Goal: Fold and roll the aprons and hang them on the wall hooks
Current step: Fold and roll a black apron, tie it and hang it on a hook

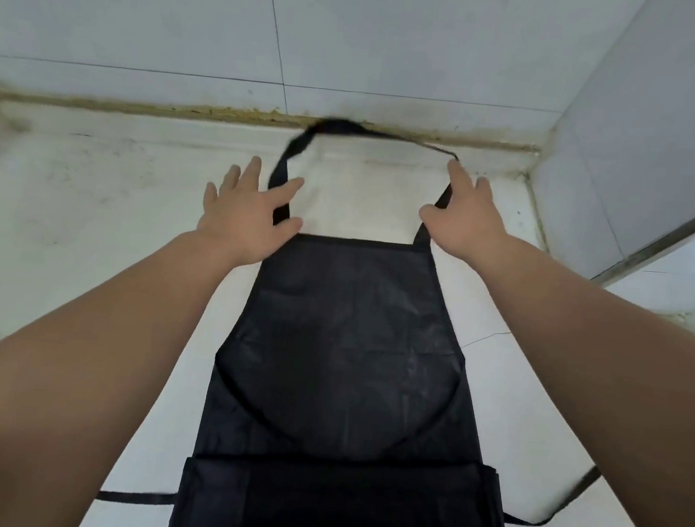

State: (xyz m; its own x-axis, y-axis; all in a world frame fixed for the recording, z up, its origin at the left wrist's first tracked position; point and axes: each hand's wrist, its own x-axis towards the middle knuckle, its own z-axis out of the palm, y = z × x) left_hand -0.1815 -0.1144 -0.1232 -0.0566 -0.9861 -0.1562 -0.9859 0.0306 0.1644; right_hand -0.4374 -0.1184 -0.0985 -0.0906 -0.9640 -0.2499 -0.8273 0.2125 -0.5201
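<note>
Black apron (342, 347) lies flat on the white counter (66, 215), bib end toward the back wall (149, 10). Its neck loop (338, 125) reaches the foot of that wall, and the top of the loop is blurred. The end farthest from the wall is already turned up into a folded band (337, 487).

Your left hand (245, 206) is spread flat with straight fingers, lying over the loop's left strap. Your right hand (469, 219) is also flat on the right strap, fingertips pointing at the wall. Neither hand curls round anything (can't tell if a thumb nips the strap).

Risks, judged from here:
- Push the loop further toward the wall and it drags through the grimy seam there, so the fabric gets dirty.
- Press harder on one side and the bib skews, so the roll comes out crooked.
- Tug toward the wall and the folded band may slip open.
- The waist tie (132, 497) trails loose at the end away from the wall and could get trapped in the roll.
- Bury the loop in the roll and there's nothing left for the hook.
</note>
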